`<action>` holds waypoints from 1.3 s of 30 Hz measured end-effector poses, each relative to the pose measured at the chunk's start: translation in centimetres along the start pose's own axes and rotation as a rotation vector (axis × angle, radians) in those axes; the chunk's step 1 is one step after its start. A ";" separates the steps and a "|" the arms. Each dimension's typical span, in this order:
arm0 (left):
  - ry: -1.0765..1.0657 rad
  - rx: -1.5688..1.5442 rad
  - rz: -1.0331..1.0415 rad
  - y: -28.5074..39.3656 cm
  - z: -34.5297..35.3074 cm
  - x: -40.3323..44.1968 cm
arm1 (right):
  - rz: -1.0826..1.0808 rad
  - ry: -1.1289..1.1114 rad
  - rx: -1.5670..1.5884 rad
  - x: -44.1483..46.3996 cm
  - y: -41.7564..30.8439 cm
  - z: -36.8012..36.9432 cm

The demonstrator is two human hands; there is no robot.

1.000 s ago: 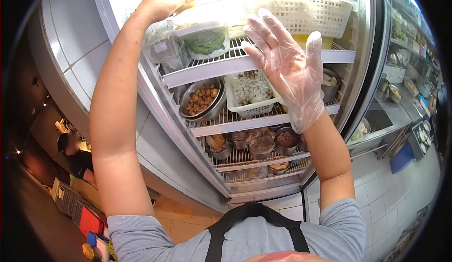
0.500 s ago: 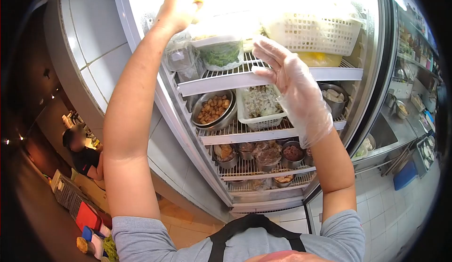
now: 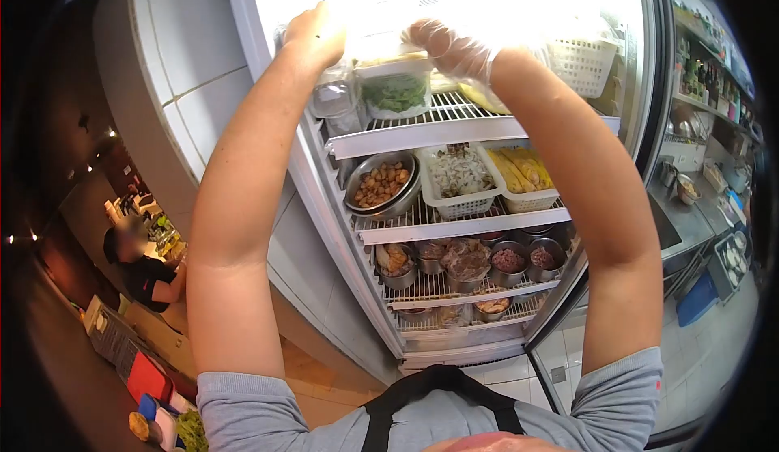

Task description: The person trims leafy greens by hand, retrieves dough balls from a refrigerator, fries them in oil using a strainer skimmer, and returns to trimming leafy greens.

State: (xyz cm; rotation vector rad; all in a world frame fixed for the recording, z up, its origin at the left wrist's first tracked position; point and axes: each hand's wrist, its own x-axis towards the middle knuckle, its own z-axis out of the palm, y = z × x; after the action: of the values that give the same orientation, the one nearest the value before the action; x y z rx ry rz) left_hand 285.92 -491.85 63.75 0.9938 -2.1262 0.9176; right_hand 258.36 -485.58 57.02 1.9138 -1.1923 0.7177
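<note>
Left hand: bare, raised to the glare above the upper shelf (image 3: 479, 137), fingers curled and turned away; whether this left hand (image 3: 315, 36) has hold of anything cannot be told.
Right hand: in a clear plastic glove, fingers bent inward; this right hand (image 3: 446, 46) is near the tub's upper edge, its grip unclear in the bright light.
Tub of greens: the lidless-or-lidded state is washed out; the tub of greens (image 3: 393, 93) rests on the upper shelf, between and below the hands.
Perforated basket: white, the perforated basket (image 3: 586, 66) sits on the right of that shelf.
Middle shelf: metal bowl (image 3: 399, 205) of browned chunks, beside two white baskets (image 3: 462, 207).
Lower shelf: metal pots (image 3: 507, 276).
</note>
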 end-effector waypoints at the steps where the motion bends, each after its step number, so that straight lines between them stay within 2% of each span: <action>1: -0.041 -0.008 0.009 0.0 -0.7 -0.4 | -0.023 0.031 0.027 -0.1 -0.4 -0.4; 4: -0.058 -0.040 0.011 -0.4 -2.2 -1.7 | -0.066 0.100 -0.012 0.2 -2.6 -2.3; 6: -0.028 -0.068 0.009 -0.7 -3.2 -2.5 | 0.277 -0.102 0.055 0.7 -5.6 -4.9; 7: 0.026 -0.102 0.052 -1.0 -3.8 -3.0 | -0.103 0.190 -0.348 0.7 -4.6 -3.9; 8: 0.080 -0.137 0.094 -1.4 -4.3 -3.6 | -0.105 0.187 -0.349 0.8 -4.7 -3.9; 9: 0.196 -0.272 0.103 -1.9 -4.0 -4.1 | -0.021 0.278 -0.240 1.3 -5.3 -4.3; 10: 0.194 -0.275 0.096 -1.9 -5.3 -5.5 | 0.063 0.366 -0.128 1.6 -5.6 -4.2; 11: 0.221 -0.479 0.089 -1.8 -6.4 -7.4 | 0.026 0.495 -0.020 1.9 -5.4 -3.7; 12: 0.248 -0.683 0.084 -1.1 -7.4 -9.5 | 0.148 0.482 0.056 1.7 -5.8 -4.1; 14: 0.206 -0.921 -0.078 1.6 -6.5 -13.2 | 0.287 0.351 0.114 2.0 -6.2 -5.3; 15: 0.333 -0.799 -0.010 3.3 -4.8 -14.5 | 0.398 0.143 -0.113 2.2 -8.4 -7.8; 16: 0.484 -0.743 0.054 4.5 -2.6 -14.5 | 0.407 0.137 -0.135 1.5 -9.1 -8.1; 19: 0.476 -0.903 0.033 4.0 -2.7 -12.5 | 0.313 0.120 0.009 0.4 -9.0 -7.5; 20: 0.379 -0.981 -0.012 3.4 -2.7 -11.6 | 0.226 0.068 -0.160 -0.1 -7.1 -6.3; 21: 0.283 -1.054 -0.055 2.9 -2.6 -10.7 | 0.272 0.019 -0.225 -0.6 -8.8 -7.0; 22: 0.280 -1.062 -0.047 2.3 -2.3 -9.7 | 0.318 -0.030 -0.287 -0.9 -10.7 -7.7; 24: 0.220 -0.881 0.075 1.7 -2.0 -8.4 | 0.332 -0.024 -0.183 -1.2 -10.5 -7.3; 25: 0.157 -0.841 -0.034 2.0 -2.5 -8.2 | 0.331 -0.014 -0.080 -1.3 -10.1 -7.3; 26: 0.156 -0.849 -0.025 2.3 -2.3 -8.0 | 0.339 -0.015 -0.087 -1.4 -9.8 -7.0; 28: 0.222 -0.828 -0.087 3.0 -0.9 -7.7 | 0.285 0.048 -0.096 -1.0 -10.8 -6.9; 29: 0.218 -0.837 -0.086 3.3 -0.2 -7.6 | 0.405 -0.084 -0.244 -0.2 -11.9 -7.7; 30: 0.235 -0.877 -0.006 3.4 0.5 -7.7 | 0.410 -0.093 -0.246 -0.7 -10.8 -7.0; 32: 0.253 -0.921 0.073 4.4 1.7 -7.8 | 0.150 0.089 -0.373 -1.5 -7.4 -5.2; 34: 0.610 -0.992 0.027 5.8 2.5 -8.6 | 0.217 0.062 -0.415 -1.4 -9.1 -5.6; 37: 0.622 -1.030 -0.074 8.2 1.9 -11.3 | 0.298 -0.005 -0.409 -0.6 -10.7 -7.2; 38: 0.572 -0.953 -0.019 8.8 1.5 -12.2 | 0.319 -0.047 -0.368 -0.3 -11.0 -7.7; 39: 0.613 -0.933 0.050 9.4 1.8 -12.3 | 0.310 -0.047 -0.361 0.1 -11.3 -8.1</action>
State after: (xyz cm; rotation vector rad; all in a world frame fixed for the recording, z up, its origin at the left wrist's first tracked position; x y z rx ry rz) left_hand 284.41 -483.96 50.40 0.1432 -1.7133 0.1248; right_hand 268.14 -475.75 58.13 1.4725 -1.5525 0.5700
